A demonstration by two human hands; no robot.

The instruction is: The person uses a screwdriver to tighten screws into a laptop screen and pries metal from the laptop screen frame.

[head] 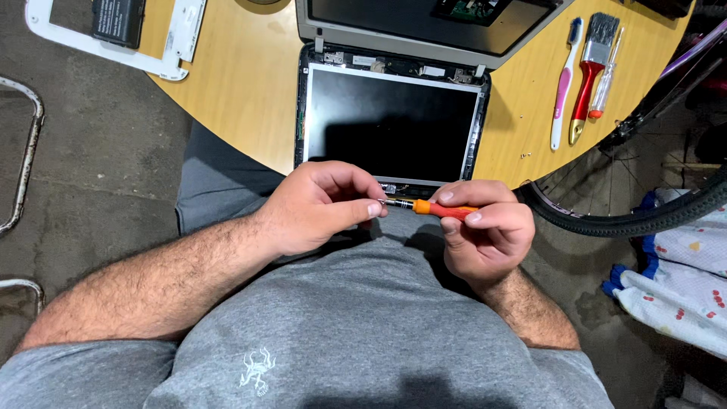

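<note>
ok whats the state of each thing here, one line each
orange screwdriver: held level, right hand gripping the handle, left hand pinching the tip
laptop: opened flat on the table, screen bezel off, hinges bare
white frame piece: lying flat at the table edge
toothbrush: lying unused
paintbrush: lying unused
small screwdriver: lying unused
</note>
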